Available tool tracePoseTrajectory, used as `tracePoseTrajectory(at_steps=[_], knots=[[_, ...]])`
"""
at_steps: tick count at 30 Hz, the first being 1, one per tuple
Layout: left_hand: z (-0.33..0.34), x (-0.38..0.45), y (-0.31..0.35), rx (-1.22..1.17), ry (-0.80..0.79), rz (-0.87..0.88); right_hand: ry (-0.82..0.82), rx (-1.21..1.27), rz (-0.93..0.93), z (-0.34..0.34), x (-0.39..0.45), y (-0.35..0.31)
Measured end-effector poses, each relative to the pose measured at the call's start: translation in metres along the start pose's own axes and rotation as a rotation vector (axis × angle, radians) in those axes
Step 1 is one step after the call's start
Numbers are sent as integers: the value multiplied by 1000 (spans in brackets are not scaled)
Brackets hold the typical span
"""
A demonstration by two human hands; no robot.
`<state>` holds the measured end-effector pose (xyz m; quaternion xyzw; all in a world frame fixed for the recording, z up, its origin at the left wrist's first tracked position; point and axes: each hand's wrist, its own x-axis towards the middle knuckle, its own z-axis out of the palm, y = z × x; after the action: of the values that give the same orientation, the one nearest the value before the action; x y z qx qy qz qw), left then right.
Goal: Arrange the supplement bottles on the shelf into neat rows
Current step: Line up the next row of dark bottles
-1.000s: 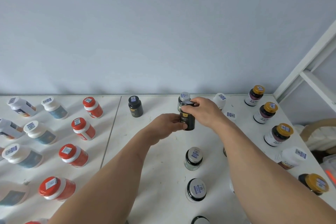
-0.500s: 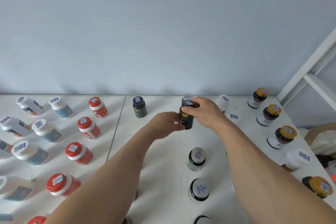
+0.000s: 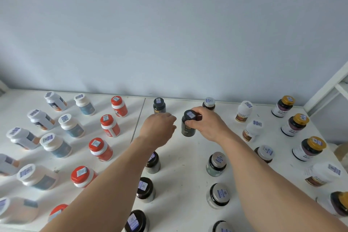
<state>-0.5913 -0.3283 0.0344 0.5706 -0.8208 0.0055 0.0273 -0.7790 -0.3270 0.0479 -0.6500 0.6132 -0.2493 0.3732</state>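
My right hand (image 3: 208, 125) grips a black bottle (image 3: 187, 126) by its cap, upright in the middle of the white shelf (image 3: 180, 158). A small gap separates my left hand (image 3: 159, 128), with loosely curled fingers and nothing in it, from that bottle's left side. Behind my left hand, at the wall, stands another black bottle (image 3: 159, 105). A grey-capped bottle (image 3: 209, 103) stands behind my right hand. Dark-lidded jars (image 3: 216, 164) stand in rows below my forearms.
Red-capped bottles (image 3: 110, 125) and white-capped bottles (image 3: 71, 125) stand in rows on the left. White bottles (image 3: 243, 111) and gold-capped bottles (image 3: 294, 124) line the right side. A blue wall rises behind the shelf; a white frame post (image 3: 327, 88) stands at the right.
My left hand has let go of the black bottle and drawn slightly left. My right hand still holds the bottle's cap. The view has shifted, showing more of the shelf's left side.
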Motion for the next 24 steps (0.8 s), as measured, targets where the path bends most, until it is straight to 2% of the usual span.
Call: tracePoseTrajectory(at_steps=[13, 24], knots=[[-4, -25, -83, -47, -18, 64, 49, -38, 37, 83, 9, -47], [5, -29, -105, -99, -54, 54, 2, -36, 73, 121, 24, -48]])
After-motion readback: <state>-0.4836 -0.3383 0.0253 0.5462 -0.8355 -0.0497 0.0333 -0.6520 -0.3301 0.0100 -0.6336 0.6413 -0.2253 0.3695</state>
